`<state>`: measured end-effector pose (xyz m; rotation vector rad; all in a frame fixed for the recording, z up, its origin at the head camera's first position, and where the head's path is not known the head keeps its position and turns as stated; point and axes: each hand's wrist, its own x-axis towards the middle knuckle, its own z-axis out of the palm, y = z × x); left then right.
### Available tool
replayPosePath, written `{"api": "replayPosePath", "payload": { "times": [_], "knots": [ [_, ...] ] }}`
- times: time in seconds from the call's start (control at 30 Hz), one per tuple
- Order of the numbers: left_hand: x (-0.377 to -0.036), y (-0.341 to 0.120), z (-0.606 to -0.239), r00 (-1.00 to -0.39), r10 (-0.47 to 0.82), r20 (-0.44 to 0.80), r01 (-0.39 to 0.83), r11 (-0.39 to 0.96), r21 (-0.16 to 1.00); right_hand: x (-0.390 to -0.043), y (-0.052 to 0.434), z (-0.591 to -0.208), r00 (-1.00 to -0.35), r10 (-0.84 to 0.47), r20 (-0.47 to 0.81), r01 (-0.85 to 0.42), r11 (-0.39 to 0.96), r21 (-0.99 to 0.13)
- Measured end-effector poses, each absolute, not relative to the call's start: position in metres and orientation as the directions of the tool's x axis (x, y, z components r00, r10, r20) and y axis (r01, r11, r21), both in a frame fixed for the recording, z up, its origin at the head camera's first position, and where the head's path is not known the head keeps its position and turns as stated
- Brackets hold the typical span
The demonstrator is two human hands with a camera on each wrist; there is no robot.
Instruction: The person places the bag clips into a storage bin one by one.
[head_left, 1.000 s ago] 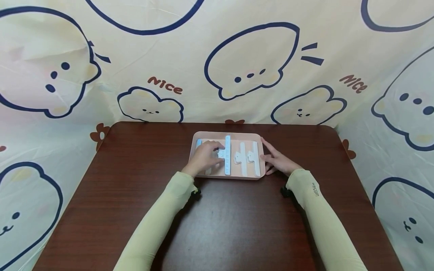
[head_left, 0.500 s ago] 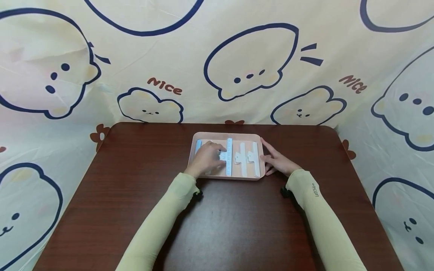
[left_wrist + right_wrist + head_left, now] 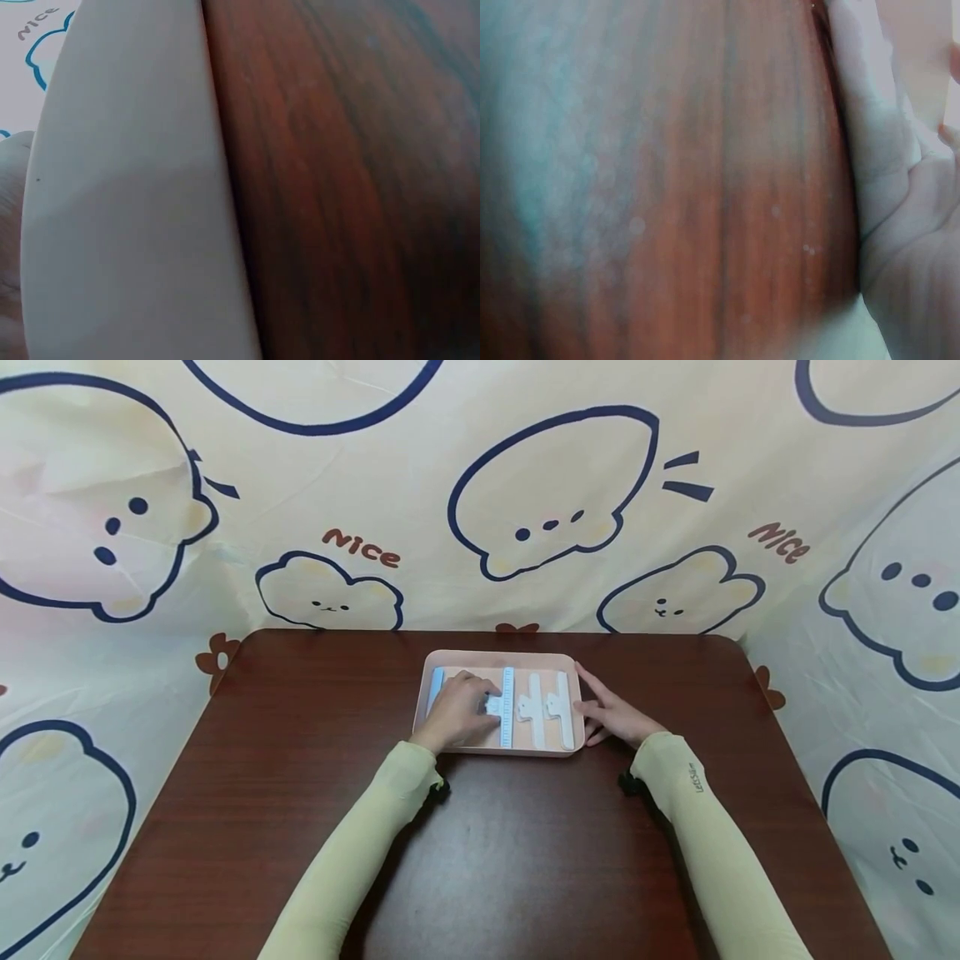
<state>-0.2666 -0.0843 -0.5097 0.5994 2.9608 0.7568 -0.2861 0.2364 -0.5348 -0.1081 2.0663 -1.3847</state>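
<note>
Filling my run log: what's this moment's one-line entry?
left hand: on blue clip in pink tray | right hand: flat against tray side

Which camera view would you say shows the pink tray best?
The head view: the whole pink tray shows, with clips inside and both hands at it. The left wrist view shows only a pale blurred stretch of its wall; the right wrist view only a pale edge.

Clips crowd tray (near table bare)
</note>
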Motion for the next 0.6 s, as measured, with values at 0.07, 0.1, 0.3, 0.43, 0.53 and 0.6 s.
{"api": "replayPosePath", "payload": {
  "times": [0.07, 0.1, 0.3, 0.43, 0.53, 0.6],
  "knots": [
    [-0.2668, -0.0844, -0.5113, -0.925, 0.372, 0.072, 0.361, 0.807, 0.467, -0.2855, 0.2366, -0.5341, -0.792, -0.405, -0.456, 0.265, 0.446, -0.855],
    [-0.2669, -0.0846, -0.5123, -0.926, 0.371, 0.074, 0.361, 0.808, 0.466, -0.2851, 0.2367, -0.5336, -0.792, -0.408, -0.454, 0.259, 0.449, -0.855],
    [-0.2676, -0.0864, -0.5146, -0.925, 0.371, 0.079, 0.363, 0.806, 0.467, -0.2837, 0.2357, -0.5309, -0.795, -0.414, -0.442, 0.242, 0.452, -0.859],
    [-0.268, -0.0867, -0.5151, -0.924, 0.373, 0.083, 0.366, 0.803, 0.471, -0.2843, 0.236, -0.5324, -0.795, -0.415, -0.442, 0.24, 0.454, -0.858],
    [-0.2681, -0.0863, -0.5149, -0.924, 0.373, 0.08, 0.365, 0.802, 0.472, -0.2847, 0.2363, -0.5333, -0.794, -0.418, -0.441, 0.237, 0.454, -0.859],
    [-0.2682, -0.0858, -0.5144, -0.925, 0.373, 0.072, 0.361, 0.804, 0.472, -0.2849, 0.2362, -0.5335, -0.794, -0.418, -0.441, 0.239, 0.453, -0.859]
  ]
}}
